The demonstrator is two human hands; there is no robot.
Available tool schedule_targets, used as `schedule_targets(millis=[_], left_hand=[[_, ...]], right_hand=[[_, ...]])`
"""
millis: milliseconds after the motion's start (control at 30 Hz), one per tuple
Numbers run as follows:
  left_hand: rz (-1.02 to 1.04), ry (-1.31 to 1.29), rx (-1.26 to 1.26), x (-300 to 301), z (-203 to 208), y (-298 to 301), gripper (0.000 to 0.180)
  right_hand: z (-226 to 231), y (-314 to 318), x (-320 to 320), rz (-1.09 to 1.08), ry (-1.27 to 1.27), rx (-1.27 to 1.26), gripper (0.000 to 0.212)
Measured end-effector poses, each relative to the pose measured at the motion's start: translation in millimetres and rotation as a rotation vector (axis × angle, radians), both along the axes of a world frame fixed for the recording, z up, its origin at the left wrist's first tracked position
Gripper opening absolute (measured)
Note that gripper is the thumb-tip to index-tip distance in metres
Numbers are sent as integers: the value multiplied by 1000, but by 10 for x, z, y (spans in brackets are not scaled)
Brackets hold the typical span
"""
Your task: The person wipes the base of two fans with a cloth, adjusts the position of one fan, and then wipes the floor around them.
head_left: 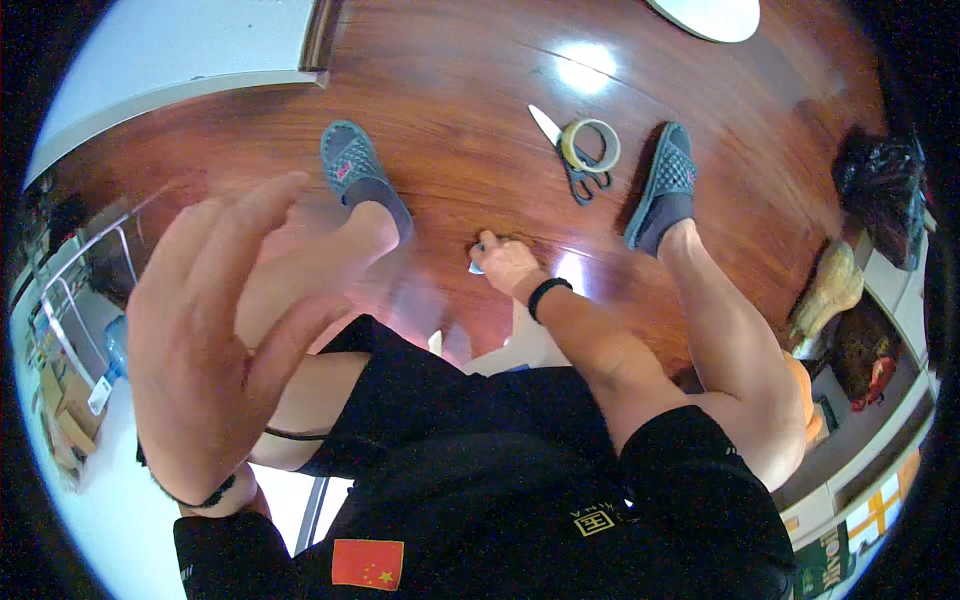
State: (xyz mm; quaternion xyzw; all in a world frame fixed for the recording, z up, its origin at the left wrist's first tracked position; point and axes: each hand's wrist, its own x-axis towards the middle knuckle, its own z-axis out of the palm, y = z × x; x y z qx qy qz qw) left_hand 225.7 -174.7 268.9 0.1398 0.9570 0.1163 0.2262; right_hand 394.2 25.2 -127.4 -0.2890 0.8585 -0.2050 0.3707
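Partly hidden, pale object [475, 268] — under right hand [508, 264], at its left edge

Left hand [200, 315] high with thumb [300, 335] apart, right hand [508, 264] low with fingers [489, 242] curled.

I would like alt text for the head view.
A person's bare right hand is down at the reddish-brown wooden floor, beside a small, partly hidden pale item; the open left hand is raised near the camera. Between two grey textured slippers, a yellowish tape roll overlaps dark-handled scissors.

Black short-sleeved shirt [500, 480], red flag patch [368, 564]; black wristbands [540, 294]; grey slippers [345, 155].
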Motion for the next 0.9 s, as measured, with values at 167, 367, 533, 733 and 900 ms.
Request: schedule_targets(millis=[167, 367, 533, 733, 900], left_hand=[[-15, -41, -82, 3, 55, 133, 64], [-87, 132, 74, 63, 91, 87, 56], [-147, 197, 155, 180, 294, 195, 55], [-211, 179, 389, 210, 621, 382, 45], [-136, -183, 847, 275, 1379, 214, 49]], right_hand=[[50, -161, -33, 129, 33, -32, 22], [66, 561, -186, 98, 56, 184, 22], [38, 1053, -823, -544, 68, 546, 29], [1855, 1859, -2197, -357, -41, 345, 45], [3518, 1990, -2211, -709, -206, -506, 33]])
